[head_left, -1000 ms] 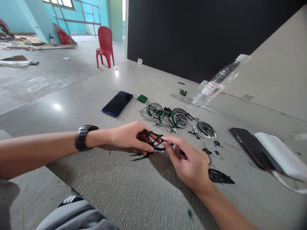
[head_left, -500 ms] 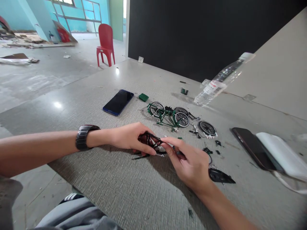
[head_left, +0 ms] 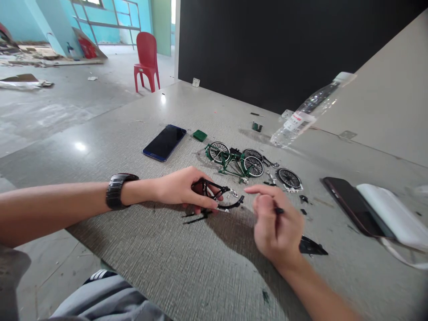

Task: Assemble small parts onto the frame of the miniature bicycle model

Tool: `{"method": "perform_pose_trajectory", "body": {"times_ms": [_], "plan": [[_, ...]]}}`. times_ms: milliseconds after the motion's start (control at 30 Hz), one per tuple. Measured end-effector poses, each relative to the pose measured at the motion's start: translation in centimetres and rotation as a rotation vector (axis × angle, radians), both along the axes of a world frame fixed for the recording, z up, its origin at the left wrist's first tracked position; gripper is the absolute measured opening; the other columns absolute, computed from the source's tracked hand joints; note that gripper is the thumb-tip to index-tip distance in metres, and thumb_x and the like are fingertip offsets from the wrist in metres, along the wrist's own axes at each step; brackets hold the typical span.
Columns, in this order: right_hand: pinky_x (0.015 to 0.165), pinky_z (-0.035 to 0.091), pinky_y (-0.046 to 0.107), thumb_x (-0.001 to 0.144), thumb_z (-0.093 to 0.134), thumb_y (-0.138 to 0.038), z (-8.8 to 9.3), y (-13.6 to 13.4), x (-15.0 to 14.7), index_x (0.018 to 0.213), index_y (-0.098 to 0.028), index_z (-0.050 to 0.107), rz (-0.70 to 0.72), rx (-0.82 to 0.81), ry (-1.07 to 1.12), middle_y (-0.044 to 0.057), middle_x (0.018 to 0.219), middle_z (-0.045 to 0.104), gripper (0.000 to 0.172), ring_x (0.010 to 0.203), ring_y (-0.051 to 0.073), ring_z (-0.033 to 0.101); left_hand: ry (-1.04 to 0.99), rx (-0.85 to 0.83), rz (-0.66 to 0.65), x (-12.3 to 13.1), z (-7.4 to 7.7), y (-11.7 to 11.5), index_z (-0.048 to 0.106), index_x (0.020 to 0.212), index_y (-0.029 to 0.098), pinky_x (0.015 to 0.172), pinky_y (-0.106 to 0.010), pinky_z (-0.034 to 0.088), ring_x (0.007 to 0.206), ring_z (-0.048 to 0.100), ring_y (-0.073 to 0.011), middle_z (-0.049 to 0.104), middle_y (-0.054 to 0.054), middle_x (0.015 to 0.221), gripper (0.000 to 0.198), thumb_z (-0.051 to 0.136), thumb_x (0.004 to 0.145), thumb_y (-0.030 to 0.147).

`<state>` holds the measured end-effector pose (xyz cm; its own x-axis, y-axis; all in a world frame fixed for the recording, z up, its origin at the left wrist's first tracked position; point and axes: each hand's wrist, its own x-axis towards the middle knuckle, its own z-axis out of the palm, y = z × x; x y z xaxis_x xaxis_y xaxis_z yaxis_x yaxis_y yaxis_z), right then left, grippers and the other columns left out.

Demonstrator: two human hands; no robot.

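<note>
My left hand [head_left: 187, 189] grips a small black bicycle frame [head_left: 214, 189], thumb on top, with a curved black fender end sticking out to the right. My right hand [head_left: 279, 223] is apart from the frame, curled around a small black tool or part [head_left: 278, 211], with its index finger stretched toward the left. Behind the hands lies a green miniature bicycle frame [head_left: 234, 167] among spoked wheels. Another spoked wheel [head_left: 289, 179] rests farther right. A black part [head_left: 312, 246] lies beyond my right wrist.
A blue phone [head_left: 165, 142] and a green block [head_left: 199, 135] lie behind my left hand. A plastic bottle [head_left: 301, 118] leans at the back right. A dark phone [head_left: 354, 207] and a white power bank [head_left: 393, 214] with a cable are at the right.
My right hand has come off the black frame and moved right, uncovering the frame's curved end. My left hand still holds the frame in nearly the same place.
</note>
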<state>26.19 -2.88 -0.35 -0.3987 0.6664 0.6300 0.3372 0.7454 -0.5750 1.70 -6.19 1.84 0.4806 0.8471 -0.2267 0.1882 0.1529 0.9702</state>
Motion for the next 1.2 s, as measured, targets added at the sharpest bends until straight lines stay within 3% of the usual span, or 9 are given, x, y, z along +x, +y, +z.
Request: {"method": "perform_pose_trajectory", "body": {"times_ms": [133, 200, 333, 467, 567, 733, 867, 1033, 1200], "plan": [[0.067, 0.046, 0.035, 0.108, 0.038, -0.039, 0.5, 1.1, 0.5, 0.094, -0.023, 0.073, -0.142, 0.1, 0.165, 0.007, 0.084, 0.066, 0.04, 0.078, 0.02, 0.061, -0.08, 0.01, 0.13, -0.1, -0.2, 0.1, 0.072, 0.118, 0.013, 0.046, -0.017, 0.045, 0.063, 0.067, -0.0097, 0.079, -0.013, 0.104, 0.042, 0.077, 0.089, 0.042], [0.064, 0.044, 0.035, 0.108, 0.038, -0.041, 0.8, 1.5, 0.9, 0.09, -0.024, 0.073, -0.189, 0.101, 0.149, 0.007, 0.08, 0.065, 0.042, 0.074, 0.02, 0.059, -0.105, 0.012, 0.204, 0.0, -0.3, 0.1, 0.071, 0.119, 0.011, 0.043, -0.016, 0.041, 0.062, 0.065, -0.0087, 0.079, -0.015, 0.106, 0.042, 0.076, 0.089, 0.041], [0.047, 0.038, 0.028, 0.106, 0.048, -0.038, 1.1, 1.7, 1.5, 0.097, -0.024, 0.073, -0.113, -0.073, -0.002, -0.001, 0.064, 0.06, 0.031, 0.051, 0.012, 0.052, -0.123, 0.02, 0.308, 0.1, -0.5, 0.0, 0.07, 0.119, 0.01, 0.04, -0.015, 0.037, 0.061, 0.064, -0.0078, 0.079, -0.014, 0.104, 0.043, 0.076, 0.089, 0.042], [0.063, 0.055, 0.028, 0.1, 0.06, -0.03, 1.5, 1.4, 1.0, 0.095, -0.022, 0.072, -0.054, -0.024, -0.151, 0.002, 0.081, 0.076, 0.015, 0.071, 0.016, 0.073, -0.106, 0.037, 0.335, 0.2, -0.5, 0.0, 0.07, 0.118, 0.01, 0.038, -0.015, 0.036, 0.059, 0.062, -0.0077, 0.08, -0.014, 0.101, 0.043, 0.075, 0.09, 0.043], [0.074, 0.06, 0.031, 0.098, 0.062, -0.026, 1.6, 1.5, 0.8, 0.1, -0.022, 0.07, -0.048, 0.037, -0.238, 0.002, 0.089, 0.079, 0.01, 0.08, 0.018, 0.077, -0.091, 0.044, 0.333, 0.3, -0.4, 0.0, 0.07, 0.119, 0.01, 0.039, -0.015, 0.037, 0.055, 0.061, -0.0065, 0.08, -0.014, 0.1, 0.04, 0.074, 0.091, 0.039], [0.078, 0.059, 0.037, 0.102, 0.052, -0.024, 1.7, 2.1, 1.3, 0.115, -0.021, 0.073, 0.025, 0.199, -0.483, 0.007, 0.103, 0.079, 0.025, 0.093, 0.022, 0.075, -0.08, 0.039, 0.316, 0.3, -0.2, 0.0, 0.07, 0.12, 0.01, 0.039, -0.015, 0.037, 0.055, 0.06, -0.0061, 0.08, -0.013, 0.099, 0.037, 0.072, 0.092, 0.036], [0.082, 0.057, 0.037, 0.105, 0.045, -0.023, 1.6, 2.3, 1.4, 0.112, -0.019, 0.071, 0.057, 0.229, -0.55, 0.009, 0.105, 0.076, 0.027, 0.096, 0.023, 0.072, -0.071, 0.049, 0.308, 0.3, -0.2, 0.0, 0.07, 0.121, 0.01, 0.04, -0.015, 0.038, 0.057, 0.062, -0.0071, 0.08, -0.013, 0.099, 0.038, 0.072, 0.091, 0.034], [0.07, 0.055, 0.031, 0.107, 0.045, -0.029, 1.7, 1.9, 1.2, 0.102, -0.016, 0.07, 0.083, 0.223, -0.616, 0.009, 0.098, 0.069, 0.028, 0.081, 0.018, 0.07, -0.065, 0.057, 0.303, 0.4, -0.1, 0.0, 0.07, 0.121, 0.009, 0.04, -0.015, 0.038, 0.06, 0.064, -0.0082, 0.079, -0.014, 0.1, 0.041, 0.073, 0.09, 0.035], [0.063, 0.051, 0.03, 0.107, 0.046, -0.027, 1.4, 2.1, 1.7, 0.114, -0.016, 0.074, 0.095, 0.274, -0.655, 0.006, 0.09, 0.064, 0.031, 0.071, 0.016, 0.065, -0.037, 0.064, 0.278, 0.4, -0.2, 0.0, 0.069, 0.12, 0.009, 0.044, -0.016, 0.043, 0.061, 0.065, -0.0092, 0.079, -0.014, 0.1, 0.041, 0.074, 0.09, 0.036]]}}
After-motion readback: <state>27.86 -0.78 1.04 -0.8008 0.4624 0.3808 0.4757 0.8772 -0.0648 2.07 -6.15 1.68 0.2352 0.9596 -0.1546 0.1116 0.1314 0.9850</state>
